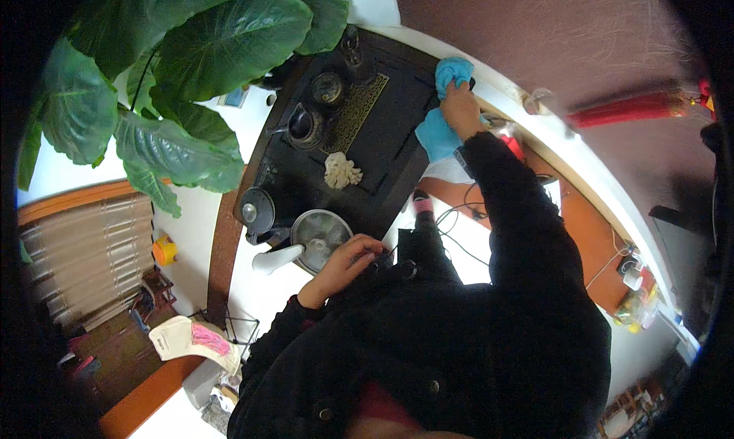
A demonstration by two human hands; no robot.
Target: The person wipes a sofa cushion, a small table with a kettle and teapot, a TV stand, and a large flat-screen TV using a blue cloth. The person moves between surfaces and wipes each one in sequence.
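Note:
My right hand grips a blue cloth at the dark tea table's far right corner; part of the cloth, or a second one, hangs below the hand. My left hand, fingers loosely bent, rests by the table's near end, beside a round metal pot. It appears to hold nothing. On the dark tea table lie a pale coral-like ornament, a dark teapot, a round lidded jar and a patterned gold strip. A dark kettle stands at the left edge.
Large green plant leaves overhang the table's far left. To the right, cables lie on the floor beside a low orange-brown wooden surface. A white chair-like thing with a pink patch is at lower left.

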